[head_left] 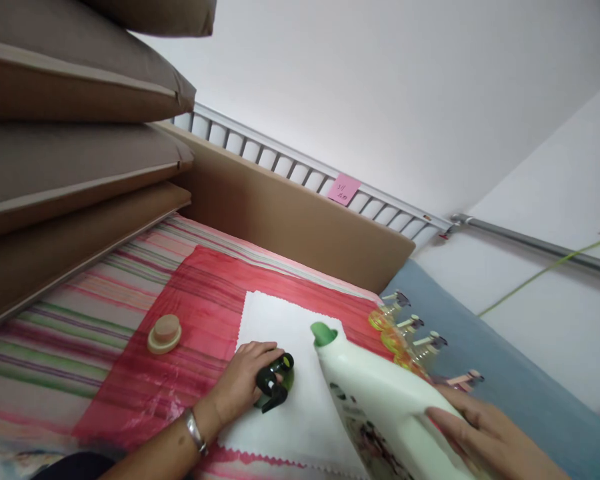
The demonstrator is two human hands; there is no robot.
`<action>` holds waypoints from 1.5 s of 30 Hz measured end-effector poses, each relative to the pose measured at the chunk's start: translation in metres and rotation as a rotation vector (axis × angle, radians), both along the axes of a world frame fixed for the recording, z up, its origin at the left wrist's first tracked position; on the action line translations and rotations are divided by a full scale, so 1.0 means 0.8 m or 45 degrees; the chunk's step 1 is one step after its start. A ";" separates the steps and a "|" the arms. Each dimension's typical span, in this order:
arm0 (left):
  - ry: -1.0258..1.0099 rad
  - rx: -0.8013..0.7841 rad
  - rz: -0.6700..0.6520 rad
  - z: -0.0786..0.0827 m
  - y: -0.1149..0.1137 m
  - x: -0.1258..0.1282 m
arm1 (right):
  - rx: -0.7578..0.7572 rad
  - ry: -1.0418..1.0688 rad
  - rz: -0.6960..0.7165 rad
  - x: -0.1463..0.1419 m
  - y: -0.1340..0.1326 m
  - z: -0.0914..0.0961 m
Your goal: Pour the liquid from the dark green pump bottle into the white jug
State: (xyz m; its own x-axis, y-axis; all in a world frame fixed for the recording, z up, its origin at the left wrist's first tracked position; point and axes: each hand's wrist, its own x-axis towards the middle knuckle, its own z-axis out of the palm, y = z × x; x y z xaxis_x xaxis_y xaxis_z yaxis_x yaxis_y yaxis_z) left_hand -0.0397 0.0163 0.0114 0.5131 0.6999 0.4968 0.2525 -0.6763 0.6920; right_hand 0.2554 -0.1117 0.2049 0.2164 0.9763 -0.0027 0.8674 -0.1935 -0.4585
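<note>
Clearly both hands are occupied. Right hand (pixel 490 433) closed round the handle of a large pale jug (pixel 380 387), thumb on the near side; jug held tilted, its green spout (pixel 325 335) pointing up and to the left, above the white cloth. Left hand (pixel 245 377) closed about a small green bottle (pixel 289 381) with black parts at its top — one a round ring with yellow-green showing inside, the other a bent nozzle; whether the two are joined, I cannot tell. Spout and small bottle near each other, but apart. Silver bracelet (pixel 195 430) on the left wrist. Small bottle is over the white cloth (pixel 275 317), which has zigzag-cut edges and lies on a red sheet (pixel 205 283), shiny and see-through. To the left of the left hand, a cream cap (pixel 165 332) sits on the same sheet. Beneath it all, a striped cloth (pixel 80 313) in pink, green and white. Beyond the jug, a slanting row of clear bottles (pixel 393 312) with pump-like tops, yellow and orange low down. Farther out: blue surface (pixel 520 380) on the right; brown cushions (pixel 80 150) stacked on the left; a tan panel (pixel 290 220) at the back — behind it a white radiator (pixel 267 159) bearing a pink note (pixel 345 189), handwriting too small to read.
</note>
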 end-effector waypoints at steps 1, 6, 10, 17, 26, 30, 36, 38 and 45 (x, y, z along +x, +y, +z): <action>0.000 -0.013 0.001 0.000 0.000 0.000 | 0.020 0.103 -0.085 0.008 0.001 -0.004; -0.004 -0.055 0.020 -0.007 0.002 -0.002 | 0.242 0.659 -0.519 0.020 0.026 -0.036; 0.001 -0.074 0.033 -0.012 0.002 -0.007 | 0.617 0.606 -0.577 0.016 0.067 -0.080; -0.069 -0.158 0.064 -0.007 -0.001 -0.011 | 0.822 0.553 -0.711 0.015 0.141 -0.162; -0.049 -0.321 0.104 0.010 -0.010 -0.007 | 0.602 0.604 -0.507 0.030 0.143 -0.190; -0.057 -0.340 0.164 0.015 -0.014 -0.007 | 0.573 0.591 -0.405 0.040 0.131 -0.198; -0.016 -0.351 0.216 0.018 -0.014 -0.003 | 0.672 0.645 -0.250 0.049 0.102 -0.206; -0.007 -0.341 0.243 0.022 -0.015 -0.005 | 0.679 0.627 -0.246 0.055 0.082 -0.207; -0.203 -0.298 0.347 0.104 -0.021 -0.042 | 0.650 0.277 -0.268 0.109 -0.051 -0.250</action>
State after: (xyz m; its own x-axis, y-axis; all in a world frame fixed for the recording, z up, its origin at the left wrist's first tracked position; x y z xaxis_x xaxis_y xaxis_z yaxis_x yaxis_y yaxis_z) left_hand -0.0731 -0.0008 0.0949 0.2219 0.9038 0.3660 0.2780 -0.4184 0.8647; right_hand 0.3426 -0.1526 0.0052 0.4529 0.8020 0.3896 0.7096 -0.0597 -0.7021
